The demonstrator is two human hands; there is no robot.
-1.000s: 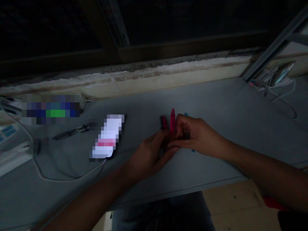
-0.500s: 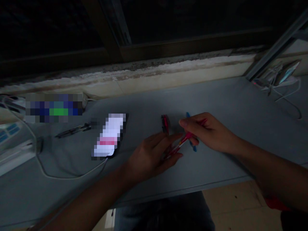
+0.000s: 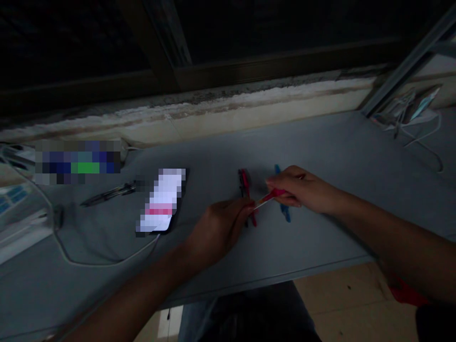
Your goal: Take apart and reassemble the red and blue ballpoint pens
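Note:
My right hand [image 3: 301, 190] pinches the rear of a red pen [image 3: 272, 195] that points left and slightly down over the grey table [image 3: 338, 156]. My left hand [image 3: 221, 228] has its fingers closed on the pen's pale tip end. A blue pen [image 3: 283, 209] lies on the table under my right hand. A dark red and black pen [image 3: 244, 183] lies just beyond my left fingers. The room is dim.
A phone [image 3: 162, 199] with a lit screen lies left of my hands, a white cable [image 3: 103, 261] running from it. A black pen [image 3: 107, 194] lies further left. Cables and small items [image 3: 409, 114] sit at the far right. A windowsill [image 3: 213, 109] runs behind.
The red pen went from upright between both hands to nearly level. My left fingers, spread half a second ago, have closed on its tip end.

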